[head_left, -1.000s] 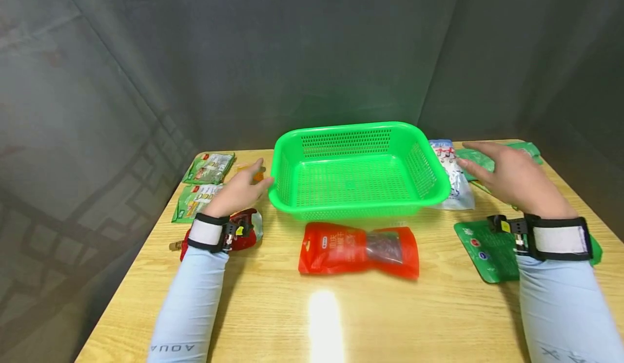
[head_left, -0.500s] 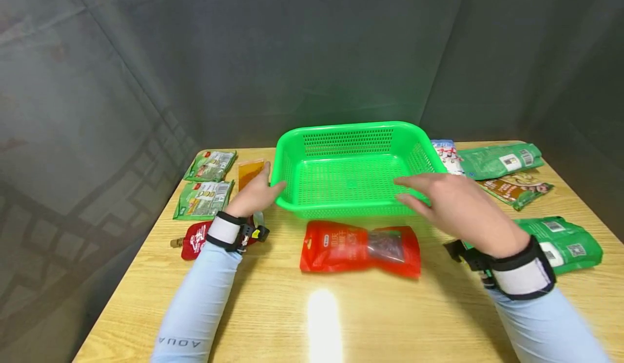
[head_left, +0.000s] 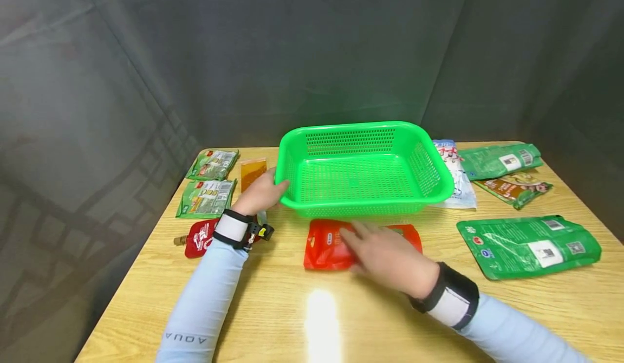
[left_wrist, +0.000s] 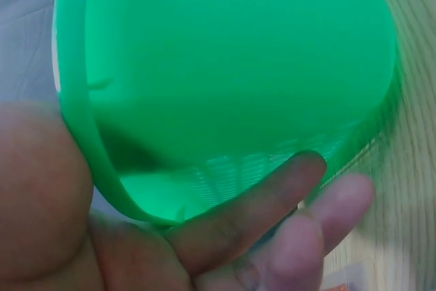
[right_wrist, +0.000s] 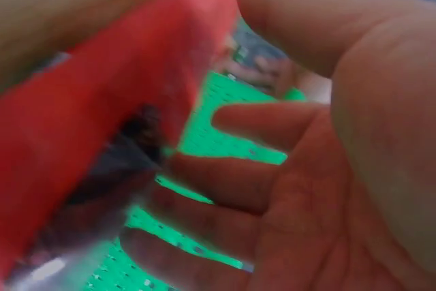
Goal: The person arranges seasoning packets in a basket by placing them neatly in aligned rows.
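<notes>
Right hand (head_left: 387,254): red pouch (head_left: 325,250) at fingertips, contact unclear.

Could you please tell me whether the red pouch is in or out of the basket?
Out: in the head view, the red pouch is on the table, in front of the basket.

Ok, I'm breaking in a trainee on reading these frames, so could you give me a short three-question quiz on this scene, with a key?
1. True or false: the right hand is over the white pouch.

2. Where is the left hand?
A) At the brown packet's edge
B) At the green basket rim
C) On the large green pouch

3. Count: in the head view, how many green packets lie to the left of the green basket?

Key:
1. False; it is over the red pouch.
2. B
3. Two
</notes>
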The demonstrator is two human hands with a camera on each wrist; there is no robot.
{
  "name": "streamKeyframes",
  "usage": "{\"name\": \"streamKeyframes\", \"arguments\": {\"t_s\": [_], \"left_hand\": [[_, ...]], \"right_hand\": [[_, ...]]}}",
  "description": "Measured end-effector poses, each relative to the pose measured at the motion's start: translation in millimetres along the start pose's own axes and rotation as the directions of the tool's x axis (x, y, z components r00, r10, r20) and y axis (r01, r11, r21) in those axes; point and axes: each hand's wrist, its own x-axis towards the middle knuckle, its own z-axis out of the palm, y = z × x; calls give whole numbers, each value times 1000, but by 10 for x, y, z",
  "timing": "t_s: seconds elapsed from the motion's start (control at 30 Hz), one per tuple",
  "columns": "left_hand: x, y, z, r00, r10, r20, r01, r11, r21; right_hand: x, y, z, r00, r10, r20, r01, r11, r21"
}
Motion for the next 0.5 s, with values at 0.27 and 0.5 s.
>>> {"name": "streamKeyframes", "arguments": {"t_s": [0.27, 0.5], "left_hand": [[13, 0, 3, 1000, 25, -5, -25, 1000, 17], [12, -14, -2, 999, 40, 5, -40, 999, 7]], "right_hand": [[59, -39, 154, 993, 94, 68, -90, 994, -53], [36, -66, 196, 996, 56, 74, -45, 989, -144]]}}
